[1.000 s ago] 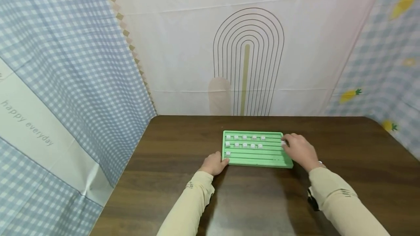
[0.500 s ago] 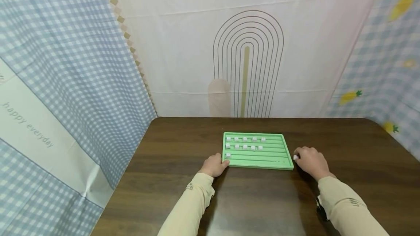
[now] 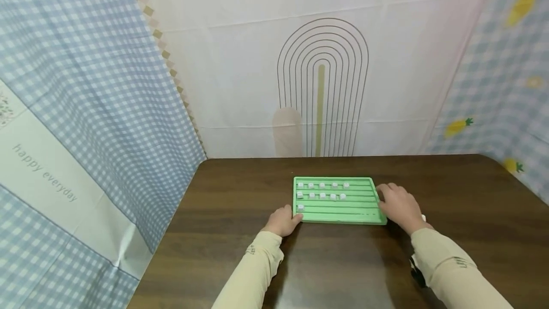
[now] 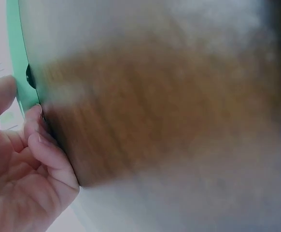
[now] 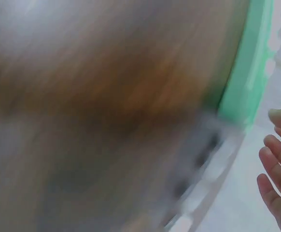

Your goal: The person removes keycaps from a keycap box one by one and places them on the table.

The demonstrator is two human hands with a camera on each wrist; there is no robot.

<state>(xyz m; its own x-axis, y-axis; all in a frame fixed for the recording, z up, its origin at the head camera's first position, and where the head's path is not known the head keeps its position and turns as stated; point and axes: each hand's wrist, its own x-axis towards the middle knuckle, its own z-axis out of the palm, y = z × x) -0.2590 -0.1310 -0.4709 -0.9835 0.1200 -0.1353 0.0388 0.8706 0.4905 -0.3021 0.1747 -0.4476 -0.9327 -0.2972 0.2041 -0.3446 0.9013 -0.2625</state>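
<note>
A shallow green tray [image 3: 330, 216] with raised ridges lies on the table. Small white blocks [image 3: 322, 196] stand in it: two rows of several at the upper left and a single one below them. My left hand [image 3: 280, 221] grips the tray's lower left corner, thumb over the rim and fingers curled against the side. At the opposite end, my right hand [image 3: 400, 206] is beside the tray's right rim with its fingers loosely bent; the right wrist view shows nothing between them. Part of another white block [image 3: 423, 217] shows beside the right wrist.
The brown wooden table [image 3: 214, 232] extends around the tray. Behind it hangs a printed cloth [image 3: 240, 85], with a blue checked curtain [image 3: 107, 85] at the left. Several blurred white pieces [image 5: 213, 169] appear in a row in the right wrist view.
My right hand moved from the tray's right end out to the right with a white block, then came back to the rim without it. The left hand stays at its corner.
</note>
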